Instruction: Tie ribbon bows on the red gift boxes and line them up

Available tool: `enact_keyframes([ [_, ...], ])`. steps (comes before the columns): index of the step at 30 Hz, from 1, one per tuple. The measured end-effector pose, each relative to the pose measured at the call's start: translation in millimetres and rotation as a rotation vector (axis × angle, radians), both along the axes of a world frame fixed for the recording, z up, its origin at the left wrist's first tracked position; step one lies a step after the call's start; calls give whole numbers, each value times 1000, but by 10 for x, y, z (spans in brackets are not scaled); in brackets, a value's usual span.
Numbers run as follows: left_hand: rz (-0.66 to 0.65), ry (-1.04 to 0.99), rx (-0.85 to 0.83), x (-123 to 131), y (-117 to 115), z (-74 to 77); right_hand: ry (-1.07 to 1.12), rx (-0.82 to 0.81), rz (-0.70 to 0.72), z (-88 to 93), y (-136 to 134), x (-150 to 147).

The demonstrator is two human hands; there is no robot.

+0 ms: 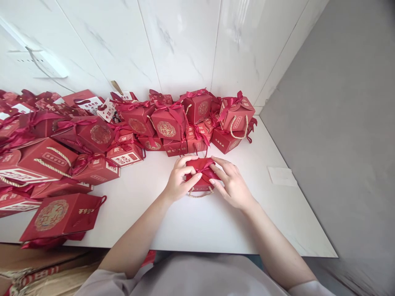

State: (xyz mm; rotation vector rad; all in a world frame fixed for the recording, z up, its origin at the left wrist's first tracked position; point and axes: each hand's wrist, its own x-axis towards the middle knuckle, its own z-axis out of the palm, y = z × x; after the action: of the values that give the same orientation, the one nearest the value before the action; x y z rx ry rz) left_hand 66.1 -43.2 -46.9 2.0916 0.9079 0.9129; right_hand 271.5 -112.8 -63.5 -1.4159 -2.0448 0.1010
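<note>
A small red gift box (200, 187) stands upright on the white table in front of me, with a loop of gold twisted cord hanging at its near side. Across its top runs a dark red satin ribbon (203, 166), tied in a bow. My left hand (182, 179) is at the box's left side, its thumb and bent fingers pinching the left part of the ribbon. From the right, my right hand (232, 183) has its thumb and fingers around the right loop of the bow. The fingers partly cover the lid.
Several similar red boxes with bows (168, 123) are stacked along the tiled wall. More boxes (33, 162) crowd the left, one lying near the front edge (63, 216). A pale flat piece (281, 176) lies at right by the grey wall. Cardboard (46, 263) sits below left.
</note>
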Motion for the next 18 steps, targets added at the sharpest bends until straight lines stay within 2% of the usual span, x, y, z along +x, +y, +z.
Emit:
enact_keyframes([
  [11, 38, -14, -69, 50, -35, -40, 33, -151, -29, 14, -5, -21],
  [18, -45, -14, -193, 19, 2, -40, 39, -225, -92, -41, -2, -16],
])
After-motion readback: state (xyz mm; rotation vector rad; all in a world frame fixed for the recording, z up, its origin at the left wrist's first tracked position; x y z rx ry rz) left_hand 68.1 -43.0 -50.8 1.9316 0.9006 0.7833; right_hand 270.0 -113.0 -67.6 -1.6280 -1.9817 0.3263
